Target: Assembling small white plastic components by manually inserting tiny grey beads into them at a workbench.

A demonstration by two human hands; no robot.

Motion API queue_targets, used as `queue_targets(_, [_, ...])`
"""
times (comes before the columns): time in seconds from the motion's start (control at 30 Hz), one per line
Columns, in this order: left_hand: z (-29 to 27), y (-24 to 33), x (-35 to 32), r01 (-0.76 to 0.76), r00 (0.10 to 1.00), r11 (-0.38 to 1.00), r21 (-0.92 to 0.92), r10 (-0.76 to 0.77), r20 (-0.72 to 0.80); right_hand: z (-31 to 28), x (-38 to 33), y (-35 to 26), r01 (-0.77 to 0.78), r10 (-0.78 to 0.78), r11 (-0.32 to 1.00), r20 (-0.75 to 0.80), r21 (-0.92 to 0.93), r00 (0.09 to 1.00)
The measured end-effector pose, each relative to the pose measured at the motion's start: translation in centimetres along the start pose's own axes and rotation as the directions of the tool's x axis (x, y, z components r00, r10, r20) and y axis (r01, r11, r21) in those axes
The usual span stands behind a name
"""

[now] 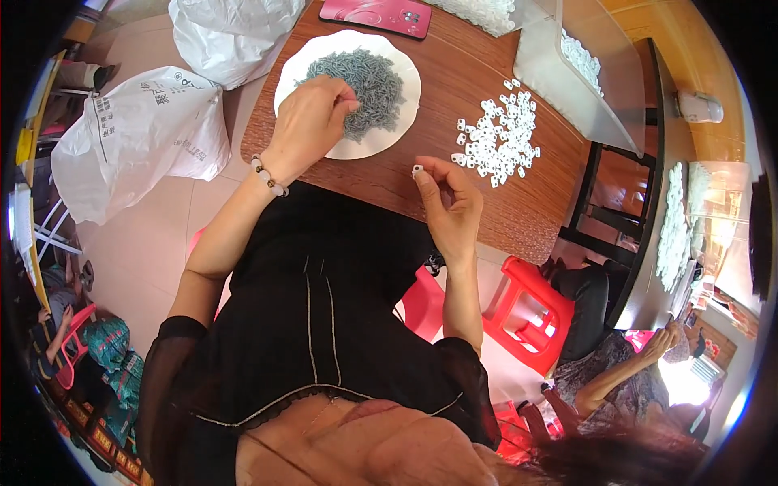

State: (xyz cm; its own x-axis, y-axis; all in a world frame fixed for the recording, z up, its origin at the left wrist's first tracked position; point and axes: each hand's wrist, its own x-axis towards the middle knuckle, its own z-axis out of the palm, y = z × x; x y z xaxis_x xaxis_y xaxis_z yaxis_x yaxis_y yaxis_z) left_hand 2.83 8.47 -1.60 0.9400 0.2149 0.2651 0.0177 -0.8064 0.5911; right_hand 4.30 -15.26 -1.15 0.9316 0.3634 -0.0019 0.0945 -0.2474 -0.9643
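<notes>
On the brown wooden table (pixel 486 202), seen from above by the head camera:

Item 1. Left hand (pixel 308 121): forearm rises from the lower left across the table edge, wrist straight, a beaded bracelet (pixel 269 176) around it. Hand lies palm down over the near left part of the white plate (pixel 405 105). Fingers are curled together, tips pinched into the heap of small grey screws (pixel 374 85); whether a screw is actually caught between them cannot be told.

Item 2. Right hand (pixel 450 198): forearm comes up from the lower middle, elbow bent, hand raised just above the table's near edge, palm turned toward the person. Thumb and forefinger close narrowly on one small white plastic piece (pixel 418 170), held at the fingertips; the other fingers are loosely folded.

Item 3. Grey screws: piled in the middle of the plate, at the far left of the table.

Item 4. Loose white plastic pieces (pixel 498 138): scattered pile on bare wood, to the right of the plate and beyond the right hand, apart from both.

Item 5. Clear plastic bag (pixel 567 81) with more white pieces, far right of the table.

Item 6. Red flat phone-like object (pixel 377 14) at the far edge.

Item 7. White plastic sacks (pixel 138 138) on the floor, left of the table.

Item 8. Red plastic stool (pixel 527 312), beside the person's right.
</notes>
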Motion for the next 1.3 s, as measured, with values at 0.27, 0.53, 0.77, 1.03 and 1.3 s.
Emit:
queue_targets(0.27, [-0.2,-0.6,0.3,0.355,0.926,0.594,-0.722,-0.329,0.185,3.0,4.2,-1.5,0.219,-0.215,0.975,0.087,-0.042,0.973])
queue_targets(0.53, [-0.2,0.0,0.7,-0.109,0.993,0.994,0.019,0.109,-0.034,3.4,5.4,-1.8,0.214,-0.209,0.971,0.054,-0.111,0.977])
queue_targets(0.77, [0.7,-0.4,0.8,-0.077,0.997,0.995,-0.066,0.077,0.000,3.0,5.1,-1.5,0.214,-0.208,0.969,0.056,-0.124,0.976])
queue_targets(1.03, [1.1,-0.4,1.1,-0.221,0.971,0.975,-0.005,0.219,-0.100,3.8,5.6,-1.0,0.246,-0.242,0.965,0.051,-0.094,0.969])
queue_targets(1.3, [-0.3,0.0,1.2,0.097,0.994,0.925,-0.366,-0.108,-0.009,3.5,5.7,-1.3,0.245,-0.241,0.962,0.042,-0.121,0.970])
